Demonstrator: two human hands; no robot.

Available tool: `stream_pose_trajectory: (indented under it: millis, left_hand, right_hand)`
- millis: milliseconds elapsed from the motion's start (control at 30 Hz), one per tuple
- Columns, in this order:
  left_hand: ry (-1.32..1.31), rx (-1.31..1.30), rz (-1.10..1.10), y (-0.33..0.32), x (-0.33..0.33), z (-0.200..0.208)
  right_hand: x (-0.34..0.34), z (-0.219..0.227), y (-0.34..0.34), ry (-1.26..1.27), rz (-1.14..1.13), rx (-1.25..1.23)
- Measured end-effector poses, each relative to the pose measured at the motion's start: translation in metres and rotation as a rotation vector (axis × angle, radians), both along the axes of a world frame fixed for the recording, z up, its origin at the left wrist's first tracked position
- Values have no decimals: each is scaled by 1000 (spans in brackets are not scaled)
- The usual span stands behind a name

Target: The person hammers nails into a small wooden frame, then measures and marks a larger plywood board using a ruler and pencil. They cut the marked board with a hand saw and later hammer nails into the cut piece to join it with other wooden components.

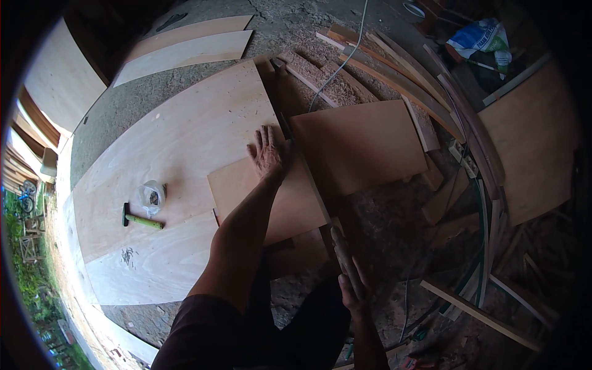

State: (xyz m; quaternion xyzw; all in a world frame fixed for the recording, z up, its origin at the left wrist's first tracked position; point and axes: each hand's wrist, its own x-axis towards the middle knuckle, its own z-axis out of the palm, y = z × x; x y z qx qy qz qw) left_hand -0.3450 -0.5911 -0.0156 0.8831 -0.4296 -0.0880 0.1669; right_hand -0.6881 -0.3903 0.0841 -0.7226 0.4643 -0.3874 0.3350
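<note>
My left hand (268, 155) lies flat with spread fingers on a thin brown board (237, 185), pressing near the saw line. In my right hand (353, 295), at the lower middle, is the wooden handle of a handsaw (346, 260). Its long narrow blade runs away from me along the gap between this board and another brown panel (364, 145) on the right. Whether the two are still joined at the far end, I cannot tell. The brown board rests on a large pale plywood sheet (185, 117).
Left on the plywood are a green-handled hammer (147, 222), a clear plastic bag (150, 197) with small dark pieces and scattered nails (127, 256). Wood strips (401, 77) and shavings pile at far right, crossed by a cable (338, 71). More panels (185, 52) lie beyond.
</note>
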Motion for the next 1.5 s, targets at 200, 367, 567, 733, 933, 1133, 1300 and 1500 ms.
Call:
stream_pose_trajectory:
  millis: [200, 367, 567, 733, 933, 1133, 1300, 1500]
  left_hand:
    - [4, 12, -1, -1, -4, 2]
    - [16, 28, 0, -1, -2, 5]
    - [-22, 37, -13, 1, -3, 2]
    - [-23, 51, -12, 1, -2, 4]
    - [-17, 38, -15, 0, -7, 4]
    - [-62, -48, -14, 1, -8, 16]
    - [-8, -84, -45, 2, -10, 25]
    - [-7, -12, 17, -9, -6, 22]
  right_hand:
    - [-1, -1, -3, 15, 16, -76]
    - [1, 8, -5, -4, 22, -44]
    - [11, 13, -8, 13, 3, 41]
    - [-2, 23, 2, 58, 27, 6]
    - [7, 13, -9, 45, -4, 106]
    - [33, 28, -38, 43, 0, 151]
    - [31, 41, -38, 38, 23, 125]
    - [30, 35, -30, 19, 42, -32]
